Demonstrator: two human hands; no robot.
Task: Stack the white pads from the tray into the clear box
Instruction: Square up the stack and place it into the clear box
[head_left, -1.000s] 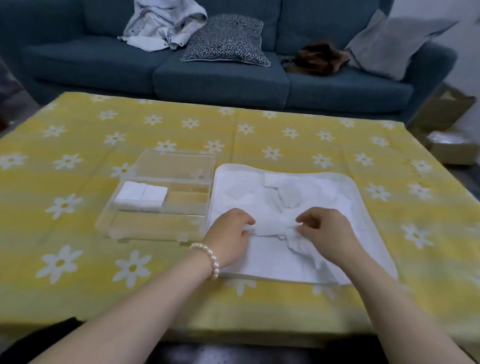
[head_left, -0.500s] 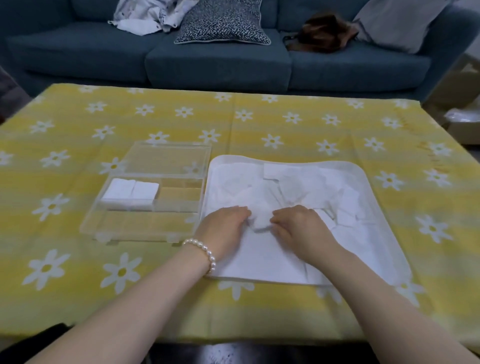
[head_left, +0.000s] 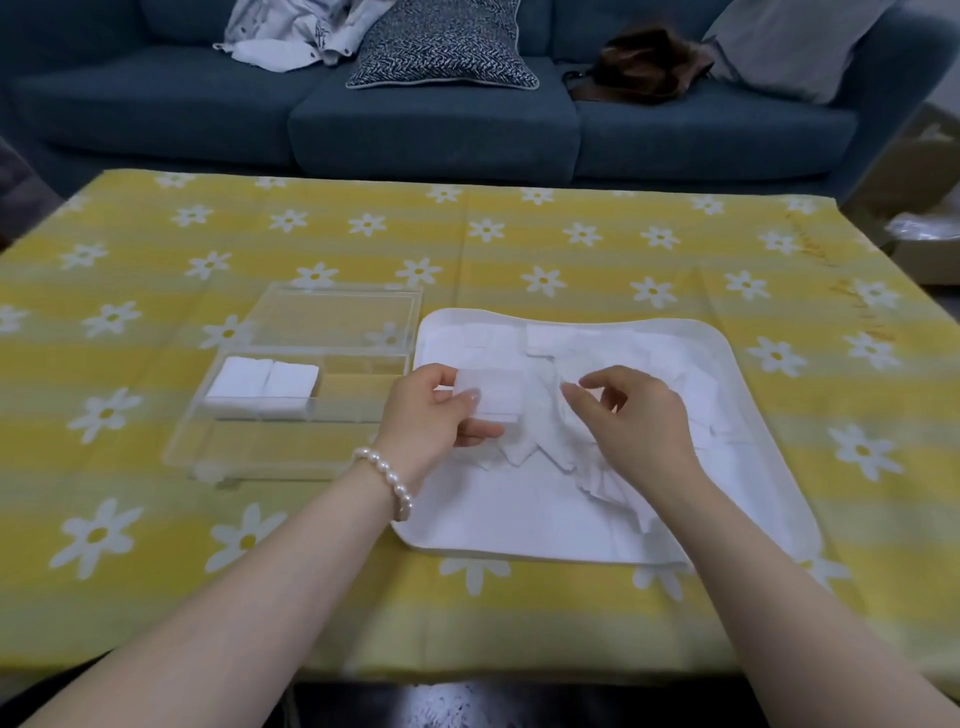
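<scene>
A white tray (head_left: 748, 415) lies right of centre with several loose white pads (head_left: 571, 348) scattered in it. My left hand (head_left: 436, 415), with a pearl bracelet at the wrist, pinches a small stack of white pads (head_left: 496, 397) lifted over the tray's left part. My right hand (head_left: 634, 415) hovers over the pile just right of that stack, fingers loosely bent and holding nothing. The clear box (head_left: 291, 441) sits left of the tray, lid open behind it. Two stacks of pads (head_left: 262, 387) fill the left end of its middle compartment.
The table wears a yellow cloth with white daisies (head_left: 519, 249). Behind it stands a blue sofa (head_left: 441, 119) with cushions, clothes and a brown bag. Cardboard boxes (head_left: 930, 244) sit on the floor at the far right.
My left hand has lifted a small stack of pads off the pile. My right hand has let go and moved slightly right. The view has tilted down.
</scene>
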